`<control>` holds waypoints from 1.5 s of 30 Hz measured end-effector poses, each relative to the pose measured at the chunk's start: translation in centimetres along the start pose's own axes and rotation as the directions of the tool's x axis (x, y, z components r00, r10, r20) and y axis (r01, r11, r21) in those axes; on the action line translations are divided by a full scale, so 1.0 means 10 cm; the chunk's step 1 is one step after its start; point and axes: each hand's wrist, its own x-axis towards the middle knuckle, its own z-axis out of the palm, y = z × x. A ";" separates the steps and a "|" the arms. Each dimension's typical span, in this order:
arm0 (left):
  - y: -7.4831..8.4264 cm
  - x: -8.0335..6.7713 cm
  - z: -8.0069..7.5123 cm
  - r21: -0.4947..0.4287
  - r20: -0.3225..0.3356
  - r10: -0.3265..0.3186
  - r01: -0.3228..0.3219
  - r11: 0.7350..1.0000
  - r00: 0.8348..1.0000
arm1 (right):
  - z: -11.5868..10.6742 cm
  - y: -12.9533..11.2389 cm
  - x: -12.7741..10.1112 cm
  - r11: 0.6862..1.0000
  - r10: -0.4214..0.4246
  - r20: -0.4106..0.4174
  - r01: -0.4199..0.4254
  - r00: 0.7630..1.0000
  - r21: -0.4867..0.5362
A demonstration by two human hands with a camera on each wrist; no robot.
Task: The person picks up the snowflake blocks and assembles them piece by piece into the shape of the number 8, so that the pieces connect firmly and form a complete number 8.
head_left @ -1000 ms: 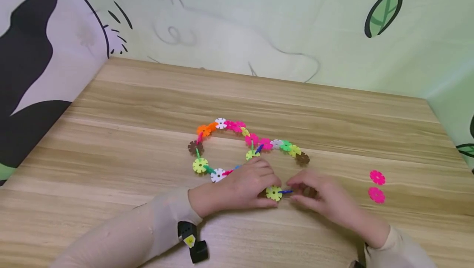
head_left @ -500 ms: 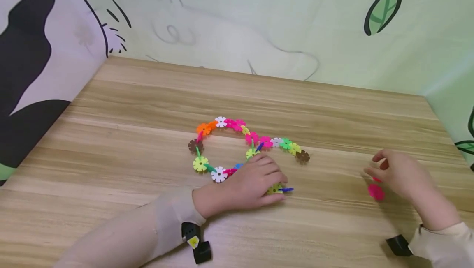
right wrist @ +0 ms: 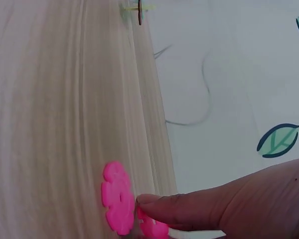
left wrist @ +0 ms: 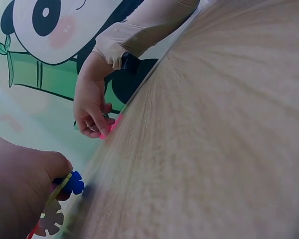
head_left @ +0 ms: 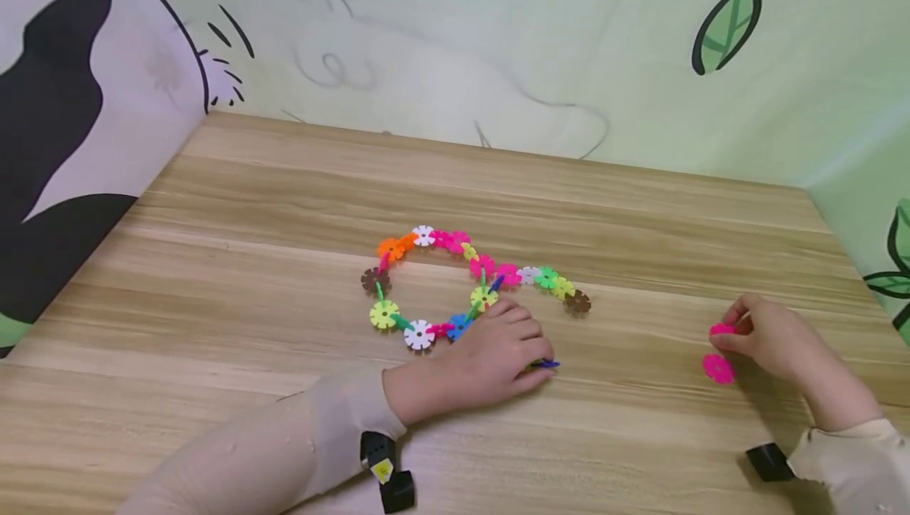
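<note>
Right hand [head_left: 771,337], lower right of the head view: my grip is closing on a flat pink plastic snowflake disc [head_left: 721,329], finger and thumb pinching it just off the wooden table [head_left: 284,207]. The right wrist view shows one fingertip [right wrist: 154,201] on this disc [right wrist: 152,228]. A second pink snowflake disc [head_left: 718,369] lies flat just beside it, nearly touching; in the right wrist view it [right wrist: 117,196] sits left of the fingertip.

Left hand [head_left: 490,357], centre of the frame: fingers curled over the free end of the multicoloured snowflake-disc chain [head_left: 455,278], pressing it to the table. A small blue disc [head_left: 547,363] pokes out past my fingertips; the left wrist view shows it [left wrist: 74,182] edge-on, slotted across a yellow-green one under the hand.

Chain: a closed loop at centre, with a tail running right to a brown disc [head_left: 577,302], well apart from the pink pair.

Note for the lift, as I judge it: pinch the disc by its rim only, take it clear of its neighbour so that one is not dragged along, and keep a notch facing outward. Left hand to hold the chain end flat, blue disc exposed.
</note>
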 end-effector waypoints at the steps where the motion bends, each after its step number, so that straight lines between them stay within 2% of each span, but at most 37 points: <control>1: 0.00 0.00 0.00 -0.004 -0.003 0.002 -0.002 1.000 1.000 | 0.01 0.00 0.00 0.999 0.003 0.006 -0.003 1.000 0.032; 5: -0.01 -0.02 0.02 -0.022 -0.015 0.006 -0.006 1.000 1.000 | 0.04 -0.02 -0.04 0.988 -0.034 -0.038 0.039 0.999 0.148; 8: -0.01 -0.02 0.03 -0.022 -0.036 0.010 -0.011 1.000 0.999 | 0.04 -0.10 -0.07 0.978 -0.095 -0.131 0.117 0.987 0.171; 11: -0.01 -0.03 0.03 -0.007 -0.054 0.016 -0.016 1.000 0.998 | 0.02 -0.21 -0.10 0.966 -0.135 -0.181 0.170 0.974 0.195; 17: 0.00 -0.02 0.04 0.005 -0.056 0.017 -0.017 1.000 0.998 | 0.01 -0.38 -0.14 0.921 -0.200 -0.211 0.258 0.957 0.294; 21: -0.01 -0.03 0.06 0.006 -0.072 0.019 -0.018 1.000 0.997 | 0.03 -0.56 -0.16 0.863 -0.287 -0.165 0.329 0.944 0.383; 26: -0.01 -0.03 0.07 -0.002 -0.093 0.025 -0.026 1.000 0.995 | 0.15 -0.89 -0.22 0.797 -0.403 -0.111 0.409 0.908 0.444; 30: -0.01 -0.03 0.08 0.007 -0.100 0.024 -0.023 1.000 0.995 | 0.34 -1.11 -0.24 0.761 -0.465 -0.005 0.403 0.885 0.508; 34: -0.01 -0.04 0.09 0.022 -0.103 0.017 -0.015 1.000 0.995 | 0.53 -1.20 -0.22 0.738 -0.496 0.087 0.366 0.864 0.567; 39: 0.00 -0.05 0.10 0.032 -0.101 0.009 -0.006 0.999 0.995 | 0.69 -1.21 -0.18 0.711 -0.504 0.106 0.342 0.857 0.614; 45: 0.01 -0.06 0.10 0.010 -0.108 0.002 -0.001 1.000 0.994 | 0.78 -1.20 -0.17 0.664 -0.513 0.076 0.339 0.855 0.667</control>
